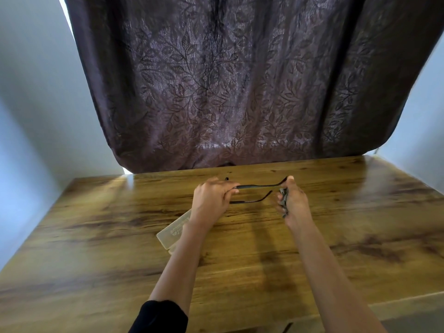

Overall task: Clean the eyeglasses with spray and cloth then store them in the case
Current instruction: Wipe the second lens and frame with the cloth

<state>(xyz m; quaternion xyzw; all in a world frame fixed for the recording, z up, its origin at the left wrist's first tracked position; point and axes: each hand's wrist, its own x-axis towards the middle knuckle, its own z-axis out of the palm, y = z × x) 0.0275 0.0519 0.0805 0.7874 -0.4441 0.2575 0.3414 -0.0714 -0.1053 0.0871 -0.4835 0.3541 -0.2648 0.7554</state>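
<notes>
Black eyeglasses [259,186] are held above the wooden table [336,224], their two temples stretched out between my hands. My left hand [211,198] grips the front end, which hides the lenses. The fingertips of my right hand [294,205] touch the curved tip of the far temple, and its fingers are closed on a bunched dark grey cloth [283,200]. The near temple hangs free between the hands. A translucent beige case [171,233] lies on the table, partly under my left wrist; whether it is open is unclear.
A dark leaf-patterned curtain [228,92] hangs behind the table's far edge, with pale walls on both sides. The table's near edge runs along the bottom right. A black sleeve [161,316] covers my left upper forearm.
</notes>
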